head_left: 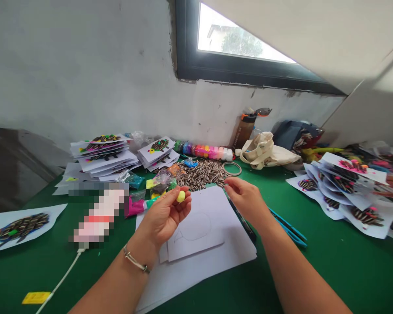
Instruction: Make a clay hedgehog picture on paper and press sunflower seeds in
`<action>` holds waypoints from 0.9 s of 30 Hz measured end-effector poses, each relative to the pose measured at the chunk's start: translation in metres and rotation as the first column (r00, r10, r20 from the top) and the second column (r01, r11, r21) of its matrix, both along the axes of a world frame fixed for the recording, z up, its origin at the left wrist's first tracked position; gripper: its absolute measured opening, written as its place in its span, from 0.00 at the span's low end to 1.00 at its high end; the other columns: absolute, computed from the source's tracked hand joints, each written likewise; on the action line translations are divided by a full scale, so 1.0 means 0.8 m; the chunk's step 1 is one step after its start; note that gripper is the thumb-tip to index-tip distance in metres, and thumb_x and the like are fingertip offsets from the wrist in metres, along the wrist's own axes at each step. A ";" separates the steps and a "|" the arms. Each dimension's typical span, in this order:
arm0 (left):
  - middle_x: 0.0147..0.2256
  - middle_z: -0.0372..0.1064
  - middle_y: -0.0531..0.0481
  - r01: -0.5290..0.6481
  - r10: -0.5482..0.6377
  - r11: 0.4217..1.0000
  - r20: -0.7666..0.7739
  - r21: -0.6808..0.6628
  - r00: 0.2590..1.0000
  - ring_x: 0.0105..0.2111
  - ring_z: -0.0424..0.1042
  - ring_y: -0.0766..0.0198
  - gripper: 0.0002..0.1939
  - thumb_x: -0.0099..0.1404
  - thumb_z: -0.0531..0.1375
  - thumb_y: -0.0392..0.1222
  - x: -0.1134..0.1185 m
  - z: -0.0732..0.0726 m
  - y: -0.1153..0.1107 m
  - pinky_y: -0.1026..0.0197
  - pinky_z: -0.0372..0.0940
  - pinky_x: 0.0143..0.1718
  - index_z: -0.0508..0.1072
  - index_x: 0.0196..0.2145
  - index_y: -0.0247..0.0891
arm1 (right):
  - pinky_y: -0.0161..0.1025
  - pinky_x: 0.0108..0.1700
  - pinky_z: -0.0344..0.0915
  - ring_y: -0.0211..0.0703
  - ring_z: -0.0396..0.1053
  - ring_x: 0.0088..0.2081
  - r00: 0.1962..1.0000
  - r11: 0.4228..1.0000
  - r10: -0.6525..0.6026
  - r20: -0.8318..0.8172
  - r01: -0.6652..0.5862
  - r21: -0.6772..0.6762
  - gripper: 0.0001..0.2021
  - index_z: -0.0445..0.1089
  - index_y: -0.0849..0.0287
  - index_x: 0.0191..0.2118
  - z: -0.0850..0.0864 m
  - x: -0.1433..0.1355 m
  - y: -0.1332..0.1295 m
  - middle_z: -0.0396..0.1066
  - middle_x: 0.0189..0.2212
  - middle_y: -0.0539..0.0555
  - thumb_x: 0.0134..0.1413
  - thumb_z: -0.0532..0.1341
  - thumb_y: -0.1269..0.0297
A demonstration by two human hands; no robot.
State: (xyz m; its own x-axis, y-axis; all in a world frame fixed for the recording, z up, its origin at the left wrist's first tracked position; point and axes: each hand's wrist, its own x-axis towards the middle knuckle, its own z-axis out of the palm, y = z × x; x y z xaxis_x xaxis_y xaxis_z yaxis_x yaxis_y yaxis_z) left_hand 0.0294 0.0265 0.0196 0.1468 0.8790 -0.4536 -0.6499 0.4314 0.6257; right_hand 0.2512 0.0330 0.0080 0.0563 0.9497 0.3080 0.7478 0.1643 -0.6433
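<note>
A: Nearest stuff?
B: Yellow label [36, 298], bottom left, white cable [63, 272] across it. Print too small to read.
A: Middle?
B: White sheet [212, 240], faint curved outline, on larger paper [196, 279].
A: Left hand [165, 216]?
B: Palm up, over the sheet's left side. Grasping a yellow ball [181, 196], thumb on one side, fingers on the other. Ball sits up near the fingertips, mostly exposed.
A: Right hand [245, 198]?
B: Fingers curled, near the sheet's upper right corner, apart from the left. Can't tell if it grips anything; fingertips hide it.
A: Beside it?
B: Blue tool [293, 235], right of the forearm, on green table [271, 266].
A: Farther?
B: Magenta packet [136, 206], then striped seeds [203, 172], colored tubs [205, 151] in a row behind.
A: Any writing?
B: Brown bottle [244, 131] by the wall, sideways lettering, starts "BE YOU", rest unclear. No brand readable.
</note>
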 end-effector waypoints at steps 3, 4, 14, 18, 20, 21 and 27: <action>0.30 0.73 0.44 -0.004 0.004 0.999 -0.016 -0.039 1.000 0.26 0.74 0.68 0.07 0.67 0.57 0.35 -0.011 -0.011 0.001 0.66 0.73 0.28 0.75 0.37 0.29 | 0.39 0.33 0.60 0.46 0.69 0.32 0.964 0.977 -0.034 0.262 0.087 -0.196 0.12 0.72 0.55 0.43 -0.005 0.036 -0.012 0.74 0.29 0.53 0.57 0.55 0.60; 0.30 0.73 0.44 0.008 -0.010 0.998 -0.036 -0.062 0.999 0.25 0.74 0.68 0.07 0.66 0.57 0.34 -0.015 -0.016 0.000 0.66 0.73 0.27 0.75 0.38 0.30 | 0.39 0.32 0.58 0.46 0.69 0.31 0.950 0.965 -0.040 0.309 0.117 -0.235 0.13 0.71 0.55 0.45 -0.010 0.042 -0.015 0.74 0.29 0.54 0.57 0.55 0.59; 0.32 0.73 0.43 0.106 -0.114 0.993 -0.167 -0.057 0.979 0.26 0.74 0.66 0.07 0.66 0.57 0.32 -0.023 -0.030 -0.006 0.64 0.74 0.28 0.75 0.38 0.30 | 0.41 0.37 0.60 0.47 0.71 0.33 0.982 0.949 0.068 0.178 -0.009 -0.314 0.24 0.71 0.54 0.53 -0.032 0.029 -0.020 0.75 0.33 0.57 0.50 0.53 0.74; 0.32 0.73 0.43 0.098 -0.106 0.994 -0.193 -0.054 0.975 0.27 0.74 0.66 0.06 0.65 0.57 0.32 -0.022 -0.033 -0.005 0.64 0.73 0.30 0.75 0.37 0.30 | 0.42 0.37 0.65 0.42 0.69 0.29 0.803 0.943 0.021 -0.596 -0.214 -0.256 0.16 0.71 0.59 0.47 -0.010 0.019 -0.031 0.72 0.29 0.52 0.52 0.55 0.67; 0.31 0.73 0.44 0.102 -0.111 0.993 -0.220 -0.054 0.969 0.27 0.74 0.66 0.06 0.65 0.58 0.31 -0.020 -0.037 -0.006 0.65 0.73 0.29 0.74 0.37 0.30 | 0.40 0.37 0.65 0.40 0.68 0.30 0.659 0.933 0.060 -0.750 -0.303 -0.192 0.14 0.69 0.57 0.44 -0.006 0.005 -0.041 0.71 0.29 0.49 0.48 0.60 0.67; 0.31 0.73 0.44 0.106 -0.115 0.993 -0.235 -0.053 0.965 0.27 0.74 0.67 0.05 0.64 0.58 0.31 -0.018 -0.039 -0.007 0.65 0.72 0.29 0.74 0.36 0.31 | 0.39 0.37 0.64 0.39 0.68 0.30 0.626 0.920 0.077 -0.776 -0.344 -0.186 0.12 0.67 0.55 0.41 -0.006 -0.004 -0.047 0.70 0.30 0.48 0.47 0.63 0.67; 0.31 0.72 0.45 0.141 -0.148 0.989 -0.269 -0.046 0.952 0.27 0.74 0.67 0.04 0.63 0.60 0.32 -0.012 -0.044 -0.009 0.65 0.72 0.30 0.75 0.36 0.31 | 0.35 0.28 0.57 0.36 0.60 0.23 0.744 0.844 0.136 -0.655 -0.433 -0.317 0.16 0.70 0.57 0.35 -0.033 -0.048 -0.083 0.64 0.20 0.47 0.61 0.52 0.52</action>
